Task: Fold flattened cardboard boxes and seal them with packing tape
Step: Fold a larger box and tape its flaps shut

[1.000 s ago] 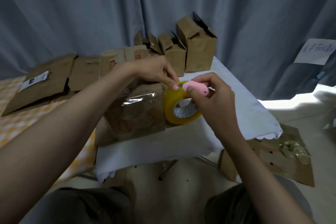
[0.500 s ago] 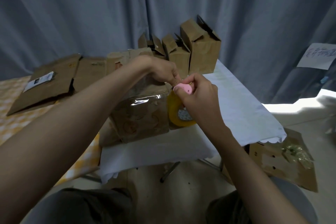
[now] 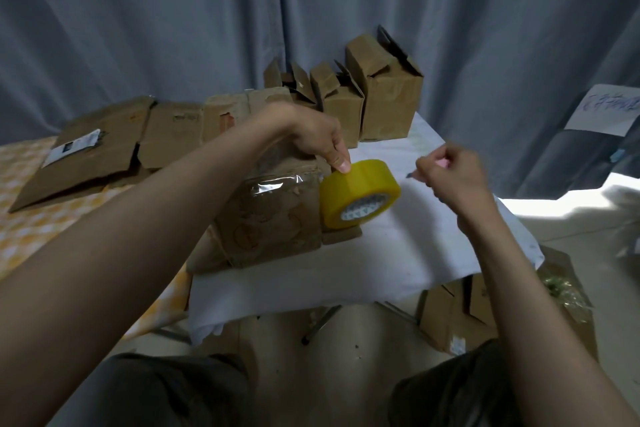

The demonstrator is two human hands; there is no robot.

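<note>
Entry 1: left hand (image 3: 320,139) pinched tape roll (image 3: 358,196) beside taped box (image 3: 272,215) on table (image 3: 398,253); right hand (image 3: 450,172) gripped pink cutter (image 3: 441,160); advisable: smooth the tape end flat.

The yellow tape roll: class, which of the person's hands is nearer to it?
Left. The left hand touches the top of the tape roll with a fingertip; the right hand, gripping a pink cutter, is off to its right, apart.

A grey curtain (image 3: 173,17) hangs behind a white cloth (image 3: 398,263) on the table, with a yellow checked cloth (image 3: 31,229) beside it and paper (image 3: 602,111) at right.
</note>
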